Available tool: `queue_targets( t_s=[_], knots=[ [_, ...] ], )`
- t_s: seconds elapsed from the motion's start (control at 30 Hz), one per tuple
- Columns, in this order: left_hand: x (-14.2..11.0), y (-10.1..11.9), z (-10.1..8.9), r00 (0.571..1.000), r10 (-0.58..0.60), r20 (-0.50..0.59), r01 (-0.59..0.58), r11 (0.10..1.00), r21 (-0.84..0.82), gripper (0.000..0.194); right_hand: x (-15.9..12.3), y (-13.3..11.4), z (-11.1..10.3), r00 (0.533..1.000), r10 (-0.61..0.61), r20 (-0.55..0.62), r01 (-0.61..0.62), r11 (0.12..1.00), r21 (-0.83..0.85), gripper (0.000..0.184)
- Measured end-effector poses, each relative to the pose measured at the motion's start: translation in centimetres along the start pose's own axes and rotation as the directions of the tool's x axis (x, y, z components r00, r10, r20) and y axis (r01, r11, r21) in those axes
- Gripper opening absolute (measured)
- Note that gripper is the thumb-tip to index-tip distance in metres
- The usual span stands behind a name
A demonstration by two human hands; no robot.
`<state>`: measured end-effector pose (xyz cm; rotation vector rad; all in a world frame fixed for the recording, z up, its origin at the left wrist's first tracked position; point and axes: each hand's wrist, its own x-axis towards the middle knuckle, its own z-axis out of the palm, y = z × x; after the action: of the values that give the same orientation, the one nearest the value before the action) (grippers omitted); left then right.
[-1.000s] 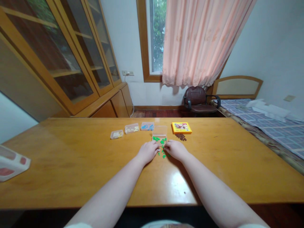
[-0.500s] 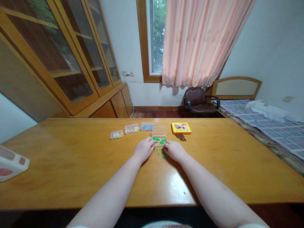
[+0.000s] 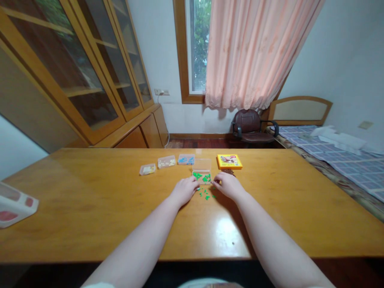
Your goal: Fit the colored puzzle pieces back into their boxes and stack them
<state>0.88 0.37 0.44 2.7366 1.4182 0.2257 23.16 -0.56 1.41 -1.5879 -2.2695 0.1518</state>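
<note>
An open clear plastic box [image 3: 201, 177] lies on the table just ahead of my hands, holding bright green small pieces, with its clear lid [image 3: 202, 165] standing behind it. More loose green pieces [image 3: 205, 195] are scattered in front of the box, between my hands. My left hand [image 3: 184, 191] rests beside the box's near left corner, its fingertips curled towards the pieces. My right hand [image 3: 228, 185] is to the right of the box, fingertips pointing at its near right corner. I cannot tell whether either hand pinches a tiny piece.
The wooden table [image 3: 90, 192] also bears several small clear boxes [image 3: 166, 161], a yellow box [image 3: 229, 161] and a brown pile of pieces [image 3: 228, 172], partly behind my right hand. A white-and-red object [image 3: 15, 205] sits at the left edge. Behind the table stand a chair and bed.
My right hand has moved right and farther forward, away from the loose green pieces. My left hand has shifted slightly towards the box.
</note>
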Motion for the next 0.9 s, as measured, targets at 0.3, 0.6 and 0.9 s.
queue_targets(
  t_s=[0.3, 0.6, 0.9],
  knots=[
    [-0.2, -0.4, 0.3, 0.999, 0.031, -0.038, -0.032, 0.999, -0.008, 0.017, 0.2, 0.7, -0.1, 0.969, -0.054, 0.241, 0.069, 0.996, -0.057, 0.018],
    [-0.1, -1.0, -0.3, 0.97, -0.054, -0.235, 0.031, 0.994, -0.101, 0.016, 0.1, -0.9, -0.6, 0.969, -0.007, 0.246, 0.046, 0.987, -0.153, 0.021],
    [-0.5, -0.1, 0.0, 0.999, -0.023, -0.039, 0.023, 0.999, -0.023, 0.02, 0.5, -0.9, 0.1, 1.0, -0.007, 0.009, 0.007, 0.999, 0.034, 0.019]
  ],
)
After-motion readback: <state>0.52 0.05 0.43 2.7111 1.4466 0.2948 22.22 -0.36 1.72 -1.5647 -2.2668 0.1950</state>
